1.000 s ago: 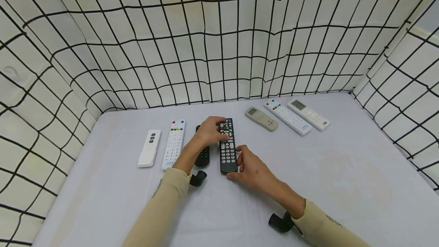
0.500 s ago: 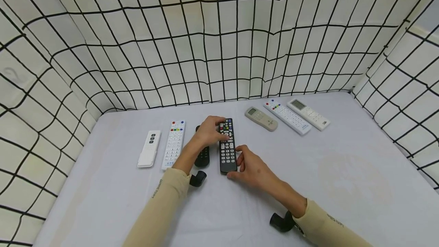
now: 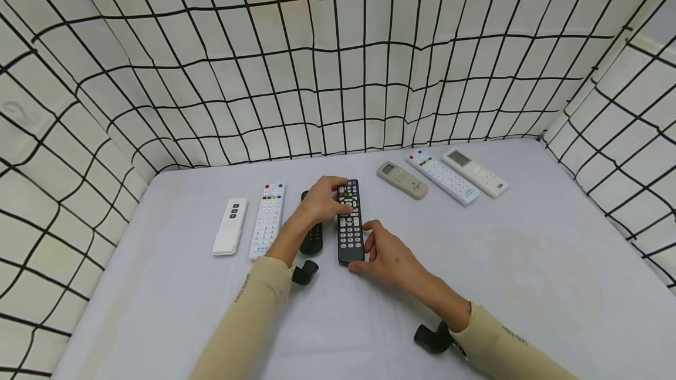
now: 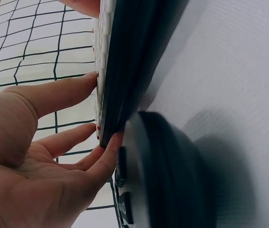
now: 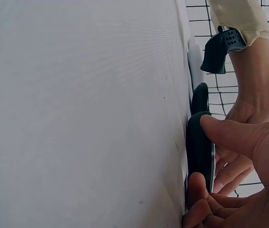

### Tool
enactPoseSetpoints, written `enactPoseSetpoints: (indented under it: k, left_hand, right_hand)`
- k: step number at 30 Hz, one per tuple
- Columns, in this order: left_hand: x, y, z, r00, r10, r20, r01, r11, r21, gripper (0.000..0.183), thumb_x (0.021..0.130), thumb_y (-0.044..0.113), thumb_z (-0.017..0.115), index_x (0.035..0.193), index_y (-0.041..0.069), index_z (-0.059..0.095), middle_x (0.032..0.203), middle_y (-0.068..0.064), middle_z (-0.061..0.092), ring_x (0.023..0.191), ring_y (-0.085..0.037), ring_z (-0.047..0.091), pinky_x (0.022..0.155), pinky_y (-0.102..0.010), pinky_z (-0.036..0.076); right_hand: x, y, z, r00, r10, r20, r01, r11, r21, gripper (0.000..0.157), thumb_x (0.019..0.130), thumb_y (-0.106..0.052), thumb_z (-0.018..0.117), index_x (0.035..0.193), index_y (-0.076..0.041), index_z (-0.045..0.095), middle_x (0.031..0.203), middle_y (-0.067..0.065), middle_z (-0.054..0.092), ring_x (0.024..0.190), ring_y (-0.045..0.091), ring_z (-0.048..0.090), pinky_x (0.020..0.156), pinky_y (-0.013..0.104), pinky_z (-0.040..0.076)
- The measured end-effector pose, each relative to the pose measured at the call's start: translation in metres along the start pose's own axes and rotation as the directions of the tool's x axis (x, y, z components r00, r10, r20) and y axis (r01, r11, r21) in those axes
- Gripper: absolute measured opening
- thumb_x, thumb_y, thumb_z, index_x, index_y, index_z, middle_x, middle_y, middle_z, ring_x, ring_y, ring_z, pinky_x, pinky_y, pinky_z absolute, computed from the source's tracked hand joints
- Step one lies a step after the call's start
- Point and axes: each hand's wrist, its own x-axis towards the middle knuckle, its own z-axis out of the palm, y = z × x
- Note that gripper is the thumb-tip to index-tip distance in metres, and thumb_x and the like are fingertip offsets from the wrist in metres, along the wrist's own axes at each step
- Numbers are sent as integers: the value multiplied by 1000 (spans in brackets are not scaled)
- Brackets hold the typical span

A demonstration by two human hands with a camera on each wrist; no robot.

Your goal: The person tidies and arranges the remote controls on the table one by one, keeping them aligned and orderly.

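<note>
A black remote control with pale buttons lies on the white-covered table, its length pointing away from me. My left hand holds its upper part, thumb on the button face and fingers at the far left edge. My right hand grips the lower right corner. Its thumb touches the near end, and its fingers curl against the right side. Under the left wrist, a second black remote lies partly hidden. In the left wrist view, the held remote shows edge-on above the left fingers.
To the left lie a white three-button remote and a white remote with coloured buttons. At the back right sit a beige remote, a white one and another with a screen. Black netting surrounds the table.
Both hands keep the same hold on the black remote control, which stays in place. Only a slight shift of the whole head view shows.
</note>
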Motion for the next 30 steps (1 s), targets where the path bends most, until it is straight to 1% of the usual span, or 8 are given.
enactPoseSetpoints:
  k: [9,13,15,19,24,27,28,30]
  left_hand:
    - [-1,1,0,1000,8,1,-8,1000,2,70,90,13,81,152,3,50,161,-21,45,149,-39,45,122,-52,41]
    - [-1,2,-1,1000,7,-17,-6,1000,26,72,90,15,81,153,3,49,161,-22,42,147,-40,46,120,-52,43]
    - [-1,3,-1,999,13,-41,-11,998,57,72,91,18,80,153,2,48,162,-23,39,149,-40,44,121,-52,42]
    - [-5,10,0,992,37,-120,-24,993,111,68,94,24,76,153,3,49,164,-22,37,153,-40,37,123,-53,39]
    - [-9,25,8,974,84,-212,-67,994,86,56,98,23,72,147,3,55,160,-19,43,149,-37,41,119,-51,44]
    - [-6,32,13,965,107,-240,-95,993,64,50,99,23,70,144,4,58,158,-18,46,148,-35,43,119,-50,44]
    - [-4,34,14,963,110,-245,-99,994,56,49,100,24,69,143,5,59,157,-17,47,149,-35,43,120,-50,42]
    - [-1,37,16,962,112,-248,-107,994,34,46,101,24,68,142,5,60,155,-16,49,146,-34,46,119,-50,43]
  right_hand:
    - [1,0,0,1000,10,2,-10,1000,6,77,80,-22,92,141,-2,49,93,1,64,73,10,54,68,24,45]
    - [0,0,-2,1000,15,3,-15,1000,23,77,80,-21,91,141,-2,48,94,1,64,74,9,55,70,24,46]
    - [-1,0,-4,1000,19,-3,-19,999,33,75,81,-21,91,142,-2,49,94,1,64,74,10,55,71,24,47]
    - [-2,2,-10,999,32,-24,-30,998,61,68,87,-24,86,141,-3,51,96,3,65,78,12,56,72,26,48]
    - [0,12,-23,996,39,-74,-34,997,69,57,95,-27,78,140,-2,54,100,7,67,85,15,60,75,28,50]
    - [1,19,-33,994,36,-103,-31,998,52,52,98,-27,74,139,-2,54,103,9,68,91,18,62,76,29,51]
    - [1,21,-37,993,36,-111,-31,998,46,51,99,-27,72,139,-2,55,104,9,68,92,19,62,76,29,51]
    - [2,24,-44,991,36,-125,-32,999,40,49,100,-28,71,139,-3,55,106,10,68,95,21,63,76,29,50]
